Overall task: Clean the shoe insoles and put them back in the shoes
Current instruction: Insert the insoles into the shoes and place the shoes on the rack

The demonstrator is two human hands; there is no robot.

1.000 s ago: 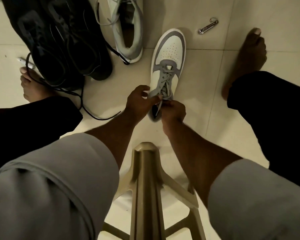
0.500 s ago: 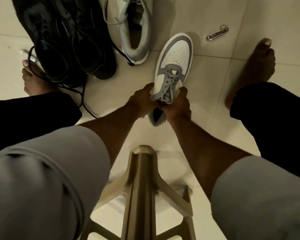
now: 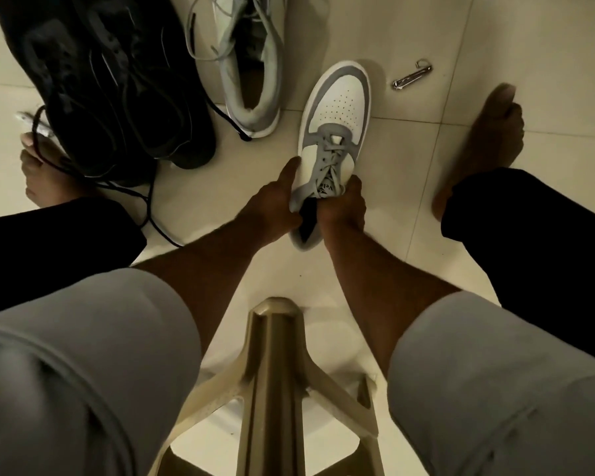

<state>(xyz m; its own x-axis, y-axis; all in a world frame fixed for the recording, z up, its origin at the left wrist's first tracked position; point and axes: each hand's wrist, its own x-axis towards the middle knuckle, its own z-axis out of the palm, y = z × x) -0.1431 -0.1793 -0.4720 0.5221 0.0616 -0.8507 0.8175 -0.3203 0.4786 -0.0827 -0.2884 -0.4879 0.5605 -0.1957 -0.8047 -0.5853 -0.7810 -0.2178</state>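
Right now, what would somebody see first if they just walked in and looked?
First, two hands, the left hand and right hand, gripping a white and grey sneaker on the floor in the middle. Its mate lies behind it, with black shoes to the left and a nail clipper to the right.

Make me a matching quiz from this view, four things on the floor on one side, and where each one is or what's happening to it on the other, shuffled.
1. white and grey sneaker
2. black shoes
3. nail clipper
4. grey high-top shoe

A. alone on the tile, upper right
B. held at the collar by both hands
C. far left, laces trailing
D. top middle, unlaced

Pairs: 1-B, 2-C, 3-A, 4-D
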